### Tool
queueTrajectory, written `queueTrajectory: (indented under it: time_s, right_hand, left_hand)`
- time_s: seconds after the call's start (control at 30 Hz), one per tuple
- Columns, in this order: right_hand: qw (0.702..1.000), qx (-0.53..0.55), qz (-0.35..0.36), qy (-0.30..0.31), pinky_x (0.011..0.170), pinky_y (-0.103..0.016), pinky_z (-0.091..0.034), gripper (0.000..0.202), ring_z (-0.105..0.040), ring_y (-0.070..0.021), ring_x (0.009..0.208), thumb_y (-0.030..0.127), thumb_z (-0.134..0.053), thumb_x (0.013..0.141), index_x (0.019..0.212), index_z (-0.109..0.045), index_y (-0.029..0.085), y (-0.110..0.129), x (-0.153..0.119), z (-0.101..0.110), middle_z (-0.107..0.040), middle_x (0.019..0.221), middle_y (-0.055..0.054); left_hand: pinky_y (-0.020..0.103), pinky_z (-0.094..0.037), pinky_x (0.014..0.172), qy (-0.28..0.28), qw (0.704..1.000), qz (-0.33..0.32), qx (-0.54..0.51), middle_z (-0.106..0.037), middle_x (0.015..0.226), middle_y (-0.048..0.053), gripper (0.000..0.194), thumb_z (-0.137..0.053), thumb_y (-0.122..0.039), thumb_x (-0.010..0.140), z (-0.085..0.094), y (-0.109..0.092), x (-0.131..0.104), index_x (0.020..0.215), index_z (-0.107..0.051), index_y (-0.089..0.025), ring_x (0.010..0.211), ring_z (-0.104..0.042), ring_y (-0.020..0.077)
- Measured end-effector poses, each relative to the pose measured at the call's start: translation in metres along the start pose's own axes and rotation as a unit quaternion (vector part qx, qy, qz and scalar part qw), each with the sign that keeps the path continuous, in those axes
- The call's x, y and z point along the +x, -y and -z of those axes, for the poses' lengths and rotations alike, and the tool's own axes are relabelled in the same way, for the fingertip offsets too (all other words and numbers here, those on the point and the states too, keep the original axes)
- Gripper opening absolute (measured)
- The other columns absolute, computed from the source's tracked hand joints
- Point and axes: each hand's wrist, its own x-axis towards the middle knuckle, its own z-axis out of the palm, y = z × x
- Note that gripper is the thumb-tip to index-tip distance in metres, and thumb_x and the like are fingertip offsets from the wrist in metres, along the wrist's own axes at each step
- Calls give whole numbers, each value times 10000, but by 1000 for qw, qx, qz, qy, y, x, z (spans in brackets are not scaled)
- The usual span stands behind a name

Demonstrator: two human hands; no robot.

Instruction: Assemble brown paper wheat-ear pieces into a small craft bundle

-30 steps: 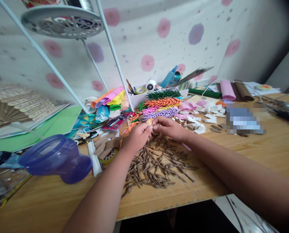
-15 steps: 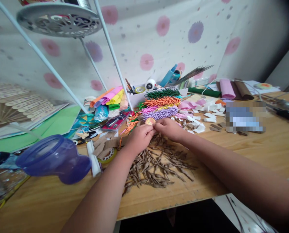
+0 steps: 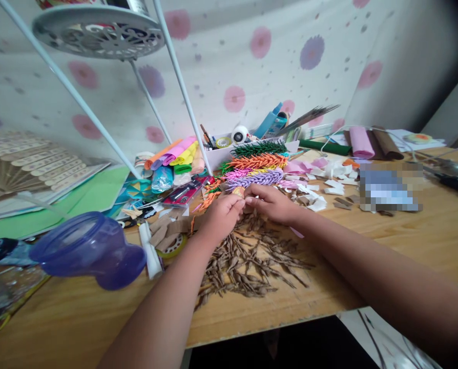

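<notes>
My left hand (image 3: 224, 218) and my right hand (image 3: 270, 204) meet over the middle of the table, fingertips pinched together. Whatever lies between them is too small or too hidden to name. Just behind the fingertips shows a small round yellowish thing (image 3: 238, 191), partly covered by my fingers. Below and between my forearms spreads a heap of brown twisted paper pieces (image 3: 248, 266), pointed like buds or leaves. Right behind my hands lie fuzzy braided stems: a purple one (image 3: 254, 178), an orange one (image 3: 257, 162) and a green one (image 3: 258, 148).
A purple translucent container (image 3: 88, 248) and a tape roll (image 3: 173, 246) stand left of my left forearm. White paper scraps (image 3: 334, 187) lie to the right, with pink (image 3: 361, 142) and brown rolls behind. A white-legged rack (image 3: 183, 82) rises at the back left.
My right hand's fingers are more bent and arched, with its knuckles raised slightly. My left hand stays nearly in place. The whole view has shifted a little; the heap looks unchanged.
</notes>
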Motion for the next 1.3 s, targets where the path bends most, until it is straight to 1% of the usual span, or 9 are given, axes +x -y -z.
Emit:
queueTrajectory:
  time_s: [0.17, 0.33, 0.47, 0.57, 0.63, 1.0, 1.13, 1.23, 1.3]
  right_hand:
    - [997, -6, -83, 11, 482, -197, -286, 281, -380, -77, 503, 303, -361, 778, 551, -422, 148, 5, 2, -2, -404, 518, 29]
    - [992, -6, -123, 14, 452, -202, -253, 304, -345, -70, 459, 280, -361, 761, 493, -415, 146, 6, 3, -2, -368, 466, 36]
    - [997, 41, -58, 6, 512, -200, -325, 269, -417, -85, 552, 333, -358, 789, 647, -476, 137, 4, 0, 0, -459, 590, 12]
    - [998, 49, 23, -11, 647, -218, -373, 193, -473, -110, 749, 294, -421, 773, 877, -468, 138, 1, -1, 1, -522, 833, -36]
    - [999, 22, 44, -11, 681, -224, -370, 171, -479, -114, 779, 255, -437, 769, 895, -470, 144, 0, -1, 2, -534, 860, -41]
    - [995, -13, -100, -15, 430, -188, -245, 352, -341, -61, 443, 326, -362, 785, 480, -385, 152, 9, 0, -2, -371, 461, 40]
    - [999, -14, -49, -12, 497, -194, -312, 314, -422, -82, 534, 366, -350, 799, 619, -476, 142, 6, -1, -1, -476, 569, 13]
    - [999, -22, 19, -23, 610, -216, -362, 208, -480, -114, 705, 320, -416, 779, 867, -488, 146, 6, -1, 1, -547, 815, -36]
    - [998, -46, 41, -24, 645, -225, -366, 180, -484, -122, 740, 270, -418, 779, 899, -479, 151, 7, -1, 2, -550, 850, -49]
  left_hand:
    - [209, -314, 531, -4, 994, -48, 100, -486, 586, -14, 262, -351, -265, 807, 2, -6, 2, 604, -480, -161, 591, -457, 107]
    - [208, -300, 519, 11, 994, -56, 92, -456, 557, -19, 272, -365, -258, 801, 2, -11, 1, 561, -446, -160, 580, -437, 104]
    - [206, -325, 526, 9, 999, -24, 23, -445, 528, -27, 302, -333, -306, 816, 2, -6, 1, 575, -444, -163, 564, -448, 102]
    - [207, -335, 522, 6, 1000, -5, -13, -446, 525, -33, 293, -322, -323, 817, 1, -1, 0, 610, -457, -165, 550, -454, 102]
    - [207, -333, 515, 1, 1000, 4, -12, -450, 526, -35, 274, -322, -315, 814, 1, 1, 0, 635, -469, -168, 540, -453, 102]
    - [212, -306, 517, 6, 996, -38, 84, -465, 541, -19, 278, -356, -256, 801, 3, -11, 1, 546, -417, -165, 553, -440, 103]
    - [206, -315, 521, 5, 999, -25, 46, -462, 533, -25, 303, -326, -282, 820, 2, -8, 1, 557, -418, -165, 543, -438, 96]
    - [203, -322, 527, 6, 999, -26, 24, -450, 527, -32, 307, -318, -290, 822, 2, -5, 0, 559, -414, -165, 539, -435, 93]
    - [202, -322, 523, 2, 1000, -22, 20, -446, 526, -34, 301, -318, -296, 819, 2, -3, 0, 564, -412, -166, 536, -435, 93]
